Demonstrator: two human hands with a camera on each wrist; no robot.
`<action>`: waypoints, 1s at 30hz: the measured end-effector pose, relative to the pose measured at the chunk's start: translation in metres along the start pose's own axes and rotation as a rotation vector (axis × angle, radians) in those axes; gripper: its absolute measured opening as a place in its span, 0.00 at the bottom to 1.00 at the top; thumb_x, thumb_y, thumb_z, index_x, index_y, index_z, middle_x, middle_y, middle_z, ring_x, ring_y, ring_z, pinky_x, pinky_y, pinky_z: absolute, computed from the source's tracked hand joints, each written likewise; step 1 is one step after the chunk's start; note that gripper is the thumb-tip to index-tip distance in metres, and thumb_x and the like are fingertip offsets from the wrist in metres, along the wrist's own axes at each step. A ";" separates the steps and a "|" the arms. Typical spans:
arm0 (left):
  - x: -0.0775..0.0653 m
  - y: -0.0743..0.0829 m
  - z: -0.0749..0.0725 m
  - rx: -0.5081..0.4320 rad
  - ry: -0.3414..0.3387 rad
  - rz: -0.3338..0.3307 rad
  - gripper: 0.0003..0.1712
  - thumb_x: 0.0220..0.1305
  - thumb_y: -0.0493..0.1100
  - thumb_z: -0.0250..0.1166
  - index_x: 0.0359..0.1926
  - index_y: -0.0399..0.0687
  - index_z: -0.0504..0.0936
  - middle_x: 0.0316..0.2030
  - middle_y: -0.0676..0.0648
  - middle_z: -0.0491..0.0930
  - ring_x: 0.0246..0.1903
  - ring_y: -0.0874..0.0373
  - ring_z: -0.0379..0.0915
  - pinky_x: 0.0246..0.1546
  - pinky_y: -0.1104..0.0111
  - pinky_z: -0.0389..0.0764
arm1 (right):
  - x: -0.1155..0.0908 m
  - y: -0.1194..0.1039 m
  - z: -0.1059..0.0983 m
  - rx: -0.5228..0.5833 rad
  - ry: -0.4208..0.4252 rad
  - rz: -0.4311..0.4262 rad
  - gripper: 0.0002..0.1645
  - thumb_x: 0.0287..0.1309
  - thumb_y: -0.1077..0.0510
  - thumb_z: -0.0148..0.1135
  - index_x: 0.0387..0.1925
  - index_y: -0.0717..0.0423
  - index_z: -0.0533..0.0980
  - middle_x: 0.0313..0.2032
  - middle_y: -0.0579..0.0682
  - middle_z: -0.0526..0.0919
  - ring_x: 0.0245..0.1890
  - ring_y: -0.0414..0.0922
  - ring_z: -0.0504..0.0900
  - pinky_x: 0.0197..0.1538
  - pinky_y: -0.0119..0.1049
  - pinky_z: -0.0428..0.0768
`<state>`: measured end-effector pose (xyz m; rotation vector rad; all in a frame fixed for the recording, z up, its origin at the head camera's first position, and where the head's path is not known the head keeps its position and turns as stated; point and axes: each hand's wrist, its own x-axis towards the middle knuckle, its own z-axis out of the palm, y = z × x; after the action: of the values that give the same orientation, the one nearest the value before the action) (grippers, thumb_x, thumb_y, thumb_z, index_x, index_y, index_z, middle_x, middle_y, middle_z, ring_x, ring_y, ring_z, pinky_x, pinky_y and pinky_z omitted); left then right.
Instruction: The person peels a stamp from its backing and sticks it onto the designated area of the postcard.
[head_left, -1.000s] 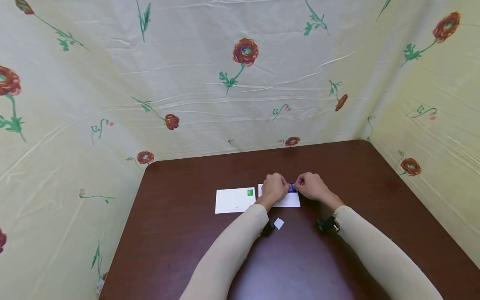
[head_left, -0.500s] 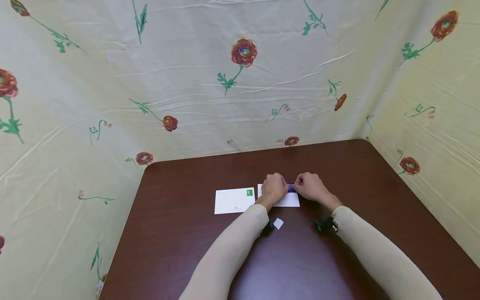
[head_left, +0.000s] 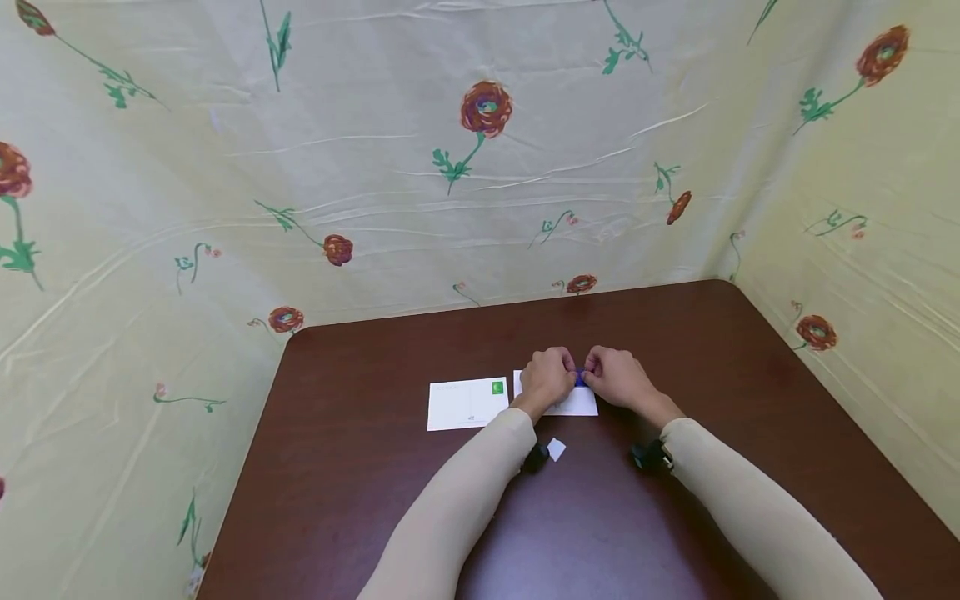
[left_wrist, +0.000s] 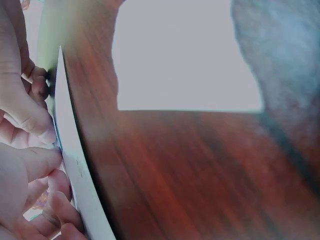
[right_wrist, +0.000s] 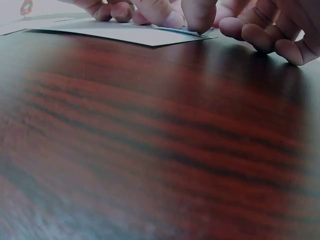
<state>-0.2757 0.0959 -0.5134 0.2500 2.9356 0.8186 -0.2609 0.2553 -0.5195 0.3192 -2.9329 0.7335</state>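
Observation:
Both hands meet over the far right part of a white postcard (head_left: 576,406). A small blue stamp (head_left: 580,380) shows between their fingertips, mostly covered by them. My left hand (head_left: 547,380) holds the stamp's left side, fingers curled and thumb against it. From the right, my right hand (head_left: 617,377) pinches the other side with thumb and forefinger. In the right wrist view, the fingertips are right at the surface of the postcard (right_wrist: 145,37), and the stamp's thin edge shows beneath them. The right hand's other fingers (right_wrist: 257,37) curl low over the table.
Left of the hands lies a second white postcard (head_left: 461,406) with a green stamp (head_left: 498,387) at its upper right corner. A small square of white paper (head_left: 557,449) lies nearer, beside the left wrist. The brown table (head_left: 360,483) meets a flowered cloth (head_left: 390,208) behind.
The hands stay over the postcard, with the fingertips drawn slightly closer together. Less of the blue stamp shows now. The whole head view has shifted a little.

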 end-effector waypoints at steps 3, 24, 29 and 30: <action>0.000 -0.001 -0.001 0.001 -0.011 0.003 0.07 0.63 0.49 0.67 0.29 0.61 0.80 0.25 0.56 0.77 0.26 0.59 0.74 0.28 0.64 0.72 | 0.000 -0.002 0.000 0.000 -0.008 -0.015 0.07 0.57 0.53 0.69 0.33 0.50 0.79 0.24 0.45 0.77 0.23 0.42 0.73 0.27 0.36 0.70; -0.003 -0.003 -0.002 0.060 -0.022 0.098 0.13 0.57 0.53 0.73 0.43 0.60 0.85 0.36 0.54 0.84 0.31 0.57 0.77 0.31 0.63 0.77 | -0.002 0.002 -0.002 -0.054 -0.035 -0.060 0.05 0.60 0.54 0.69 0.37 0.49 0.81 0.26 0.45 0.76 0.26 0.43 0.73 0.29 0.36 0.71; -0.004 -0.004 -0.002 0.055 -0.013 0.122 0.13 0.58 0.51 0.73 0.44 0.58 0.87 0.38 0.52 0.85 0.31 0.57 0.77 0.32 0.64 0.78 | -0.001 0.004 -0.005 -0.077 -0.056 -0.080 0.06 0.60 0.53 0.68 0.38 0.48 0.82 0.27 0.45 0.78 0.28 0.44 0.74 0.31 0.37 0.73; -0.005 -0.004 -0.002 0.055 -0.012 0.129 0.13 0.58 0.51 0.72 0.44 0.57 0.87 0.39 0.52 0.85 0.31 0.58 0.77 0.32 0.65 0.78 | 0.000 0.004 -0.005 -0.080 -0.068 -0.079 0.06 0.60 0.53 0.68 0.39 0.48 0.82 0.28 0.45 0.78 0.28 0.44 0.74 0.32 0.37 0.74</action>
<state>-0.2720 0.0909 -0.5141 0.4510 2.9594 0.7491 -0.2611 0.2613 -0.5167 0.4589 -2.9835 0.6055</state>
